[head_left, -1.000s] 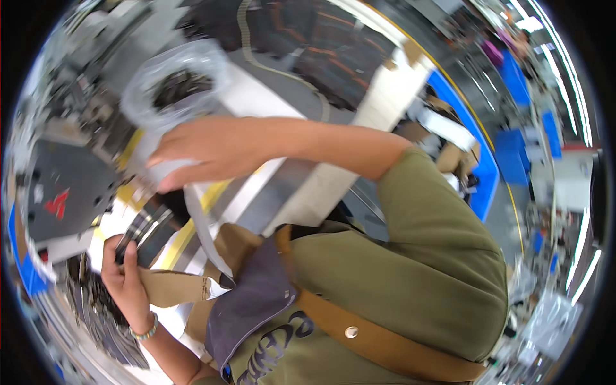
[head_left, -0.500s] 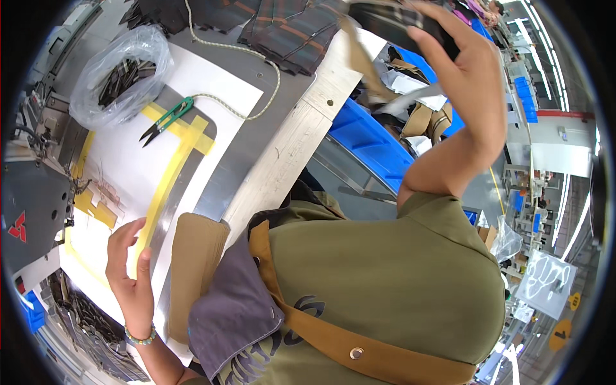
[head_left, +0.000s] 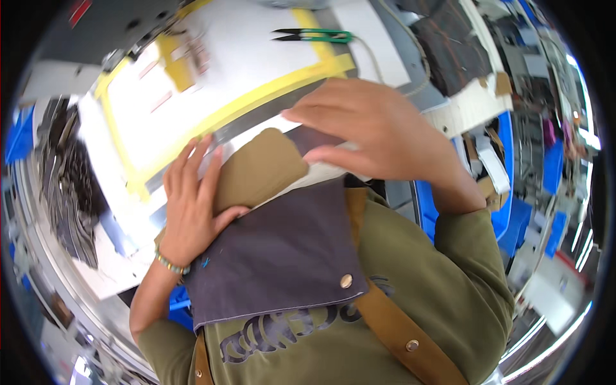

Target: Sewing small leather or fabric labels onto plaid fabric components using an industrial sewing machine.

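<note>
Resting palm-down with the left hand on the left part of the brown stack, unclenched, with fingers spread toward its far side and with thumb laid toward its near edge. Holding the right hand just beside the stack's right end, likewise unclenched and slightly blurred, with a gap between thumb and fingers; hard to say whether touching the stack with the thumb tip. Between both hands, the rounded right end of the stack in plain view. Wearing a beaded bracelet just behind the left hand, and a dark apron on the near side of the stack. Beyond both hands, a white panel edged with yellow tape. Beyond the right hand, across the tape, green snips with blades pointing left; farther right, dark cloth. Beside the right forearm, a blue bin with scraps inside. Well left of the left hand, dark strips. Beyond it, a grey machine.
</note>
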Tool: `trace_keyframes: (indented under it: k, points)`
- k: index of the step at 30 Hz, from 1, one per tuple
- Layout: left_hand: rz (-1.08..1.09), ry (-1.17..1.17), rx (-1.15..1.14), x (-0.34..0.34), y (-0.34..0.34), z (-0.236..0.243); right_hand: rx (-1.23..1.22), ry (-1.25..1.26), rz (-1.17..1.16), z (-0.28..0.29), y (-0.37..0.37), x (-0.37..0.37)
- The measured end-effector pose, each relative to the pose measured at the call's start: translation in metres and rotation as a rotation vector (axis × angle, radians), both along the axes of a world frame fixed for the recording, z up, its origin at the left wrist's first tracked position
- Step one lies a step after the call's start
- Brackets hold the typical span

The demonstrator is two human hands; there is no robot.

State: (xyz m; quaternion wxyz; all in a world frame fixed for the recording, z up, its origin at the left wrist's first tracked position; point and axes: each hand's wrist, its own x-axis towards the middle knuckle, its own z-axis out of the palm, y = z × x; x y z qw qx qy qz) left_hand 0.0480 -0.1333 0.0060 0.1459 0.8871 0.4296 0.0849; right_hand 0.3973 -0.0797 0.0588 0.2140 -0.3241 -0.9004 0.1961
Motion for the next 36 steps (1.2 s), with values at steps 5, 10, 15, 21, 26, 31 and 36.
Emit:
trace_keyframes:
  k: [5,10,15,21,26,31,36]
  points:
    - [0.036,0.100,0.057,-0.009,0.013,-0.002,-0.012,0.005,0.126,-0.049,0.017,-0.067]
    - [-0.050,0.117,0.024,-0.018,0.035,0.003,-0.134,-0.013,0.168,-0.064,0.040,-0.077]
    - [-0.085,0.118,0.054,-0.040,0.063,0.003,-0.266,-0.004,0.091,-0.044,0.052,-0.075]
    - [-0.055,0.060,0.031,-0.034,0.067,0.007,-0.436,0.159,0.023,-0.050,0.063,-0.076]
    - [0.017,-0.124,0.043,-0.010,0.069,0.012,-0.358,0.266,0.041,-0.056,0.064,-0.080]
    - [0.116,-0.513,-0.087,0.011,0.066,0.000,-0.362,0.377,0.102,-0.053,0.066,-0.078]
    - [0.337,-0.657,-0.405,-0.002,0.056,0.011,-0.579,0.275,0.116,-0.034,0.071,-0.076]
